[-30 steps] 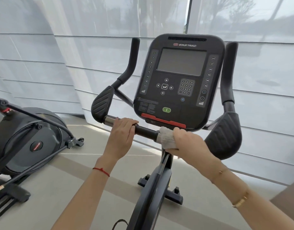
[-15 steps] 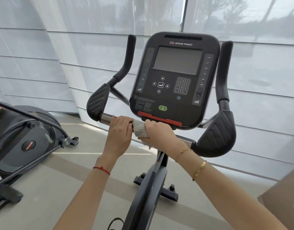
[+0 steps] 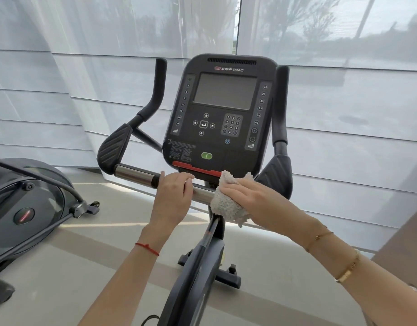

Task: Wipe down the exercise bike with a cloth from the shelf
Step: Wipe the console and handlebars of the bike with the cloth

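Centre of the frame: an exercise bike (image 3: 198,274), dark grey, seen from above and behind its handlebar. Rising at upper centre, a black console (image 3: 222,114) marked STAR TRAC, with a blank grey screen, number columns down both sides, a keypad, a green button and a red strip along the lower edge. Running across below the console, a horizontal handlebar (image 3: 137,174) with shiny metal sections and black ribbed pads at either end, upright black grips behind. At centre, the left hand (image 3: 173,198) on top of the bar, fingers curled over it, a red string at the wrist. Just right of it, the right hand (image 3: 254,203) pressing a cloth (image 3: 226,205) against the bar, fingers fairly straight and laid flat over the fabric, thumb hidden. Cloth pale beige, fluffy terry, bunched around the bar with a corner poking up beside the red strip and a loose edge hanging down. Gold bracelets on the right wrist. At left edge, part of another grey exercise machine (image 3: 26,208). Pale floor (image 3: 73,267) below; sheer window blinds (image 3: 97,67) behind.
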Motion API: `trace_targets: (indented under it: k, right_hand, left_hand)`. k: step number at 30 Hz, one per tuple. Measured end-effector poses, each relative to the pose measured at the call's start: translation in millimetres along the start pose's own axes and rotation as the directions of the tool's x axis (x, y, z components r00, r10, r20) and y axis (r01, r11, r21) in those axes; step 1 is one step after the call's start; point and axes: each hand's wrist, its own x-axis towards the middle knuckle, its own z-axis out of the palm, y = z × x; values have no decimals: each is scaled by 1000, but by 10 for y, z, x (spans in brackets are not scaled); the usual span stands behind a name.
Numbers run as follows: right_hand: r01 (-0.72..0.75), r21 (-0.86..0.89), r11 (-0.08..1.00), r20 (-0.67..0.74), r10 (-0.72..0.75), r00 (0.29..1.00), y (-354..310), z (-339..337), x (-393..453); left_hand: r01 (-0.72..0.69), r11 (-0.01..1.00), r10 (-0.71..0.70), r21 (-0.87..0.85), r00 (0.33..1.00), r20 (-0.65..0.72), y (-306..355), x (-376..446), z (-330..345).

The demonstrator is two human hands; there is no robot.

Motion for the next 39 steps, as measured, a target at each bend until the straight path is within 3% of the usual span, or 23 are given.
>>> trace_targets:
  k: [3, 9, 13, 15, 20, 23, 27, 30, 35, 37, 39]
  right_hand:
    - [7, -9, 1000, -68, -8, 998, 62, -43, -252]
    - [-19, 19, 1000, -198, 22, 980, 262, -53, -748]
    - [-238, 226, 945, -271, 296, 916, 676, -104, -835]
    - [-271, 307, 912, -262, 355, 898, 676, -95, -718]
    - [-146, 361, 921, -291, 260, 921, 187, 100, -696]
    - [-59, 333, 941, -292, 163, 943, 387, 73, -761]
    - [-152, 405, 902, -309, 291, 905, 887, -90, -621]
    - [-244, 424, 872, -307, 392, 867, 900, -103, -458]
    - [0, 400, 916, -318, 139, 938, 241, 81, -629]
    - [86, 378, 922, -307, 38, 951, 224, 93, -738]
    - [89, 390, 916, -289, 30, 957, 420, 49, -750]
  left_hand:
    - [-42, 999, 42, 20, 999, 29, 301, -56, 143]
    - [-79, 973, 68, 218, 996, 57, 575, -114, 327]
    - [-115, 940, 106, 322, 993, 47, 773, -190, 386]
    - [-97, 942, 96, 321, 995, 18, 832, -213, 419]
    - [-48, 965, 54, 258, 998, -14, 852, -206, 442]
    - [-39, 962, 44, 270, 999, -13, 860, -207, 448]
    - [-36, 940, 39, 339, 999, -3, 823, -215, 499]
    - [-29, 943, 42, 332, 999, -33, 815, -220, 514]
    - [-15, 951, 33, 308, 998, -52, 773, -203, 537]
    - [-12, 957, 28, 291, 998, -53, 747, -184, 545]
    - [-22, 950, 34, 313, 999, -32, 746, -188, 551]
